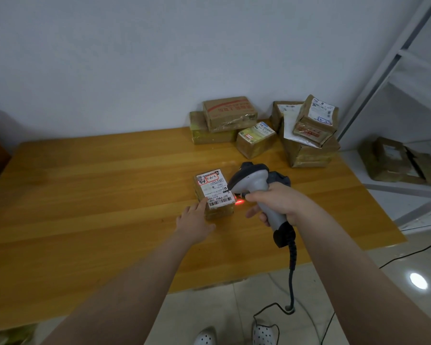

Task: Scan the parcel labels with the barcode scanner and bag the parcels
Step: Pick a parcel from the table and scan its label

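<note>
Just right of the middle of the frame, a small brown parcel [220, 212] lies flat on the wooden desk [97, 195], its white label [213, 188] facing up with the barcode strip along the near edge. The left hand [194, 221] reaches in from the lower left with its fingers straight. The fingertips [205, 201] press on the near left corner of the label, and the thumb is stretched out along the parcel's near side.

The right hand [278, 204] is wrapped around the grey handle of the barcode scanner [253, 181]. The forefinger is stretched forward under the head, which is tipped down just beside the parcel's right edge. A red light [239, 201] glows on the desk at the parcel's near right corner, touching the end of the barcode. The scanner's dark cable [292, 260] hangs from the handle past the front edge of the desk and trails onto the tiled floor.

At the far right of the desk, against the wall, more parcels [230, 113] wrapped in brown tape are stacked, several with labels showing. At the right edge of the frame is a white metal shelf [398, 54], with flattened cardboard [393, 160] on its lower level. At the bottom, a pair of white perforated shoes [261, 334] shows on the floor.
</note>
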